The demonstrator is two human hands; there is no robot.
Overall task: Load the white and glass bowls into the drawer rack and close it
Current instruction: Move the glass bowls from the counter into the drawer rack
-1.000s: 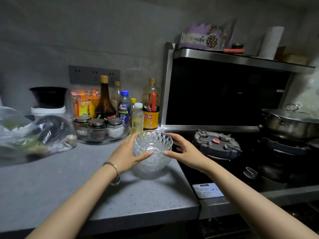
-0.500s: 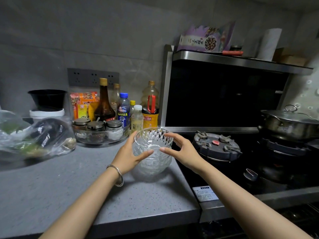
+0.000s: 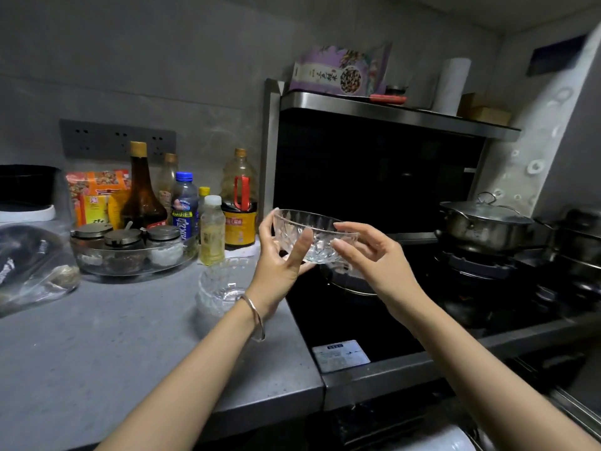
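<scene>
The left grip (image 3: 279, 265) is holding the glass bowl (image 3: 325, 247) by its left side, thumb in front and fingers behind. The right grip (image 3: 374, 255) is pinching the bowl's right side with curled fingers. The bowl is hanging in the air, right way up, above where the grey table (image 3: 97, 346) is meeting the black stove (image 3: 351, 320). More glass bowls (image 3: 221, 288) are sitting stacked on the table, just beside the left wrist. A lidded pot (image 3: 484, 226) is sitting on the stove.
</scene>
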